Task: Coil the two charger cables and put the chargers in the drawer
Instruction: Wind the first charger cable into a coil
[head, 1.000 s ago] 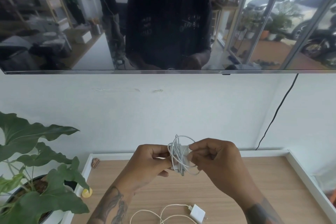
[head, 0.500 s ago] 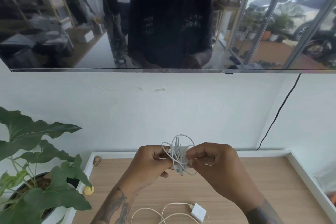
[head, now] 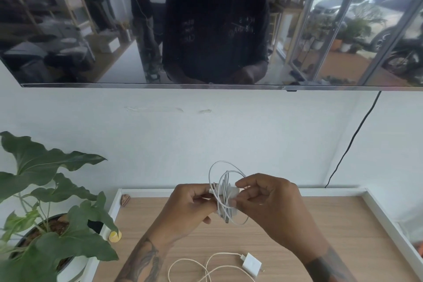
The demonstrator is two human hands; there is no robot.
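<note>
Since the earlier frame, loops of the first cable (head: 225,192) were seen opened wider above the hands. Its charger (head: 234,193) was pinched by the right hand (head: 270,201); the bundle was gripped by the left hand (head: 192,206), held above the tabletop (head: 297,236). The second charger (head: 251,265) lay uncoiled nearer the person (drawer not seen). Loose turns could spring off if either pinch were eased.

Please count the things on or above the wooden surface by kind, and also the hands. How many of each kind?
Chargers with white cable: 2 (held one, lying one)
Hands: 2 (left hand, right hand)
Small brown object near the corner: 1
Total: 5
</note>
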